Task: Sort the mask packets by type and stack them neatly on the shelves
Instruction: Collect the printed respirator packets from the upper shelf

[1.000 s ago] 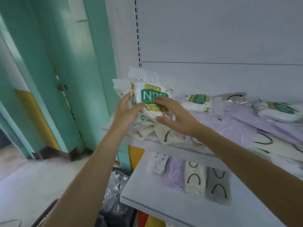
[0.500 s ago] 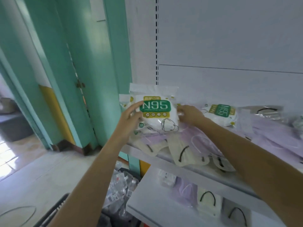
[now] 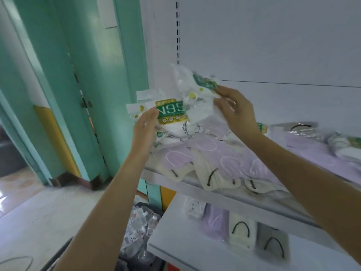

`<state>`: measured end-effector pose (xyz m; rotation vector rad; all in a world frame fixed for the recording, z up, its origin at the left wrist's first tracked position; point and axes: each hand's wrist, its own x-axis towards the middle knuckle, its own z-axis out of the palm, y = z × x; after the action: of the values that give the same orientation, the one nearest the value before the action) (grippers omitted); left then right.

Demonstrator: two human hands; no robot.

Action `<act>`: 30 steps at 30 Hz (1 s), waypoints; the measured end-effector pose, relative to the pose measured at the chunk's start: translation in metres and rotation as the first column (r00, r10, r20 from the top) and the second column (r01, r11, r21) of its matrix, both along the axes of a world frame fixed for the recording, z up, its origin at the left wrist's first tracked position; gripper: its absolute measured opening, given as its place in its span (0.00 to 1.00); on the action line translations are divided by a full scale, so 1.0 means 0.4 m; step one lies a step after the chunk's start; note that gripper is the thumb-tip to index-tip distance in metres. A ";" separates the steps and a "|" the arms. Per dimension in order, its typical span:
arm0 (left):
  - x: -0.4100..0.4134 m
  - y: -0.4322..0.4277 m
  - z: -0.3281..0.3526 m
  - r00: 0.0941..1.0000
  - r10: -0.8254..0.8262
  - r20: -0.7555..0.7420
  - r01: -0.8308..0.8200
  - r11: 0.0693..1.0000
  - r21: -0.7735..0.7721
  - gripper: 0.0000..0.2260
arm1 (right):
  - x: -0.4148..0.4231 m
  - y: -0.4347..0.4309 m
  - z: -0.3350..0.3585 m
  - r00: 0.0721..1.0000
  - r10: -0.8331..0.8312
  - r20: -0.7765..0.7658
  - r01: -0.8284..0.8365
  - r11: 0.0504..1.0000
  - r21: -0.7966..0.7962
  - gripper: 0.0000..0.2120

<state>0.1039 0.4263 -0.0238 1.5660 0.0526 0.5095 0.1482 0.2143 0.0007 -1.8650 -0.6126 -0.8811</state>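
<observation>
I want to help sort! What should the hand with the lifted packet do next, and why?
Probably lay the lifted packet in the right hand against the upright N95 packets that the left hand holds; both carry green labels.

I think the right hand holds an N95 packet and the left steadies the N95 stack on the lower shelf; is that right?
No: the head view shows the N95 stack at the left hand on the upper shelf; the right hand does hold an N95 packet.
</observation>
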 end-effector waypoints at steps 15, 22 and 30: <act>-0.172 -0.203 -0.040 0.973 -0.228 0.014 0.223 0.962 0.159 0.21 | -0.319 -0.097 -0.050 0.923 -0.325 -0.209 0.202 0.867 -0.456 0.22; -0.296 -0.309 -0.036 0.986 -0.168 -0.007 0.168 0.981 0.098 0.15 | -0.458 -0.259 0.027 0.946 -0.321 -0.035 0.173 0.595 -0.785 0.30; -0.515 -0.491 -0.094 0.937 -0.344 -0.066 0.348 0.935 0.069 0.17 | -0.675 -0.514 -0.013 0.923 -0.354 -0.149 0.040 0.477 -0.878 0.32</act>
<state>-0.1020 0.2297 -0.0614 1.6229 -0.2039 0.1936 -0.1218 0.0087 -0.0045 -3.0015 -0.7064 -0.3575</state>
